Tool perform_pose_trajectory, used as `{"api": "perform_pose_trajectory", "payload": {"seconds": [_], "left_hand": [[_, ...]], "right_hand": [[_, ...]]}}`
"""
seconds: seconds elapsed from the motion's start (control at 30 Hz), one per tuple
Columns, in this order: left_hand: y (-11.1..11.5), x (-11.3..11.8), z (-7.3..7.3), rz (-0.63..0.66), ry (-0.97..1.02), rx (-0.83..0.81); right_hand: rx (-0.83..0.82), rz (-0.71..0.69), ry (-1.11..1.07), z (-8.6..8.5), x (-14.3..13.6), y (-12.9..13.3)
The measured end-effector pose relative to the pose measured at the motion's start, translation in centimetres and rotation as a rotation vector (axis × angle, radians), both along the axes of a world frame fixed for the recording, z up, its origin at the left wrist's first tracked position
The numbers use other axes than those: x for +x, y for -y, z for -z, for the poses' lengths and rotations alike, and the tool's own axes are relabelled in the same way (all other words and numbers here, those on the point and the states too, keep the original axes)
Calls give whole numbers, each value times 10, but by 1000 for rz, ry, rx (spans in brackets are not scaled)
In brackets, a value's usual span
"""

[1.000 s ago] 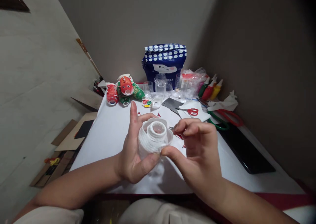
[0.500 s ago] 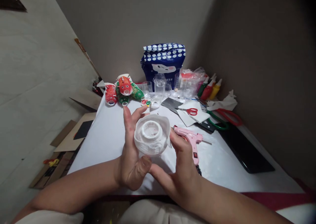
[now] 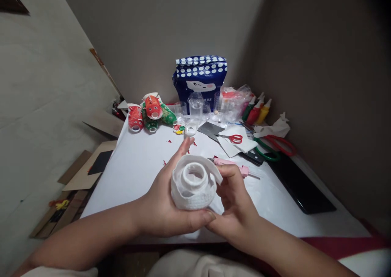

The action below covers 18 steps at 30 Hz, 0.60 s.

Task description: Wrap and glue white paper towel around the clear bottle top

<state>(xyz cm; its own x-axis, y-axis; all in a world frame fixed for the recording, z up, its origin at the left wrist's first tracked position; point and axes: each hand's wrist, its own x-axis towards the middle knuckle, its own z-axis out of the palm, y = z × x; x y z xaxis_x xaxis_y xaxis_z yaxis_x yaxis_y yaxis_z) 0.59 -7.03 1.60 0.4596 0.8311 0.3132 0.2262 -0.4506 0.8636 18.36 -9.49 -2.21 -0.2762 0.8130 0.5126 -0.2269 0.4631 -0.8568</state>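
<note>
Both hands hold a plastic bottle (image 3: 195, 177) over the table, its round white-rimmed mouth facing up towards me. White tissue-like sheet (image 3: 194, 201) is wrapped round its side. My left hand (image 3: 171, 203) curls about the bottle from the left, thumb across the near side. At the right, my right hand (image 3: 233, 205) has its thumb near the bottle's lower side and its fingers at a loose end of the sheet, which sticks out. Behind the right fingers lies a pink glue gun (image 3: 244, 171), partly hidden.
Red and green fish-like figures (image 3: 152, 108) stand at the back left, near a blue bag (image 3: 200, 79). Clear plastic cups (image 3: 195, 106) and paint bottles (image 3: 255, 112) line the back. Red-handled scissors (image 3: 235, 138) rest on paper; a black panel (image 3: 301, 183) lies at the right.
My left hand has closed around the bottle from a more spread pose. The bottle has moved slightly down and right, and the sheet's loose end now stands out at the right fingers.
</note>
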Motion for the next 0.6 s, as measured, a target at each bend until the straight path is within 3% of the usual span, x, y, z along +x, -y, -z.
{"api": "perform_pose_trajectory", "payload": {"seconds": [0.2,0.37,0.6], "left_hand": [[0,4,-14,21,-20,52],[3,8,-20,37,-22,133],[9,10,-20,-43,15,-23]], "right_hand": [[35,60,105,5,6,2],[106,37,233,-9,18,1],[181,249,149,-22,16,-4]]}}
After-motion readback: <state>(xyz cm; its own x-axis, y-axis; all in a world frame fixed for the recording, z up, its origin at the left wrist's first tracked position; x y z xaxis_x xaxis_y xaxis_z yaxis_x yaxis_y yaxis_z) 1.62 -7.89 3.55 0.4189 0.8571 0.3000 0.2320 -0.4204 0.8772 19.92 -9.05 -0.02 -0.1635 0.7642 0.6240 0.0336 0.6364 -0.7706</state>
